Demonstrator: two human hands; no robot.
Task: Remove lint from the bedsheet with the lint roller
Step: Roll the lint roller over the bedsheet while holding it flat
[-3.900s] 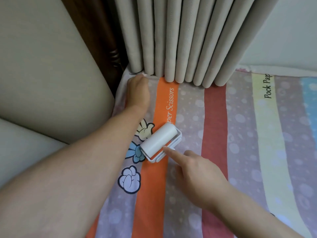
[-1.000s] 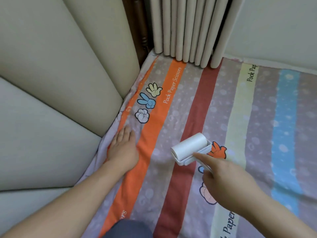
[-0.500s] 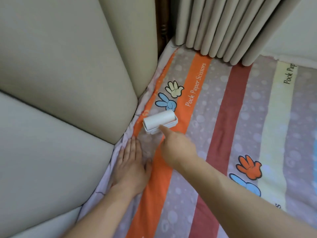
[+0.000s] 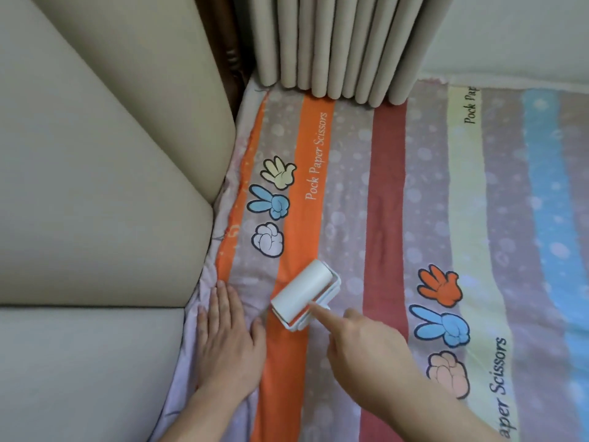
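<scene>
A white lint roller (image 4: 302, 293) lies on the orange stripe of the striped bedsheet (image 4: 350, 186), its roll angled up to the right. My right hand (image 4: 363, 352) grips the roller's handle, which it hides, with the index finger stretched along the frame. Left of the roller, my left hand (image 4: 228, 342) presses flat on the sheet with fingers straight, near the sheet's left edge.
A padded beige headboard (image 4: 95, 186) runs along the sheet's left side. Pleated beige curtains (image 4: 334, 43) hang onto the far end of the sheet. Cartoon hand prints (image 4: 271, 205) and the words "Pock Paper Scissors" mark the stripes.
The roller has come back toward me along the orange stripe, from beside the blue print to below the white fist print. My left hand stays flat by the headboard.
</scene>
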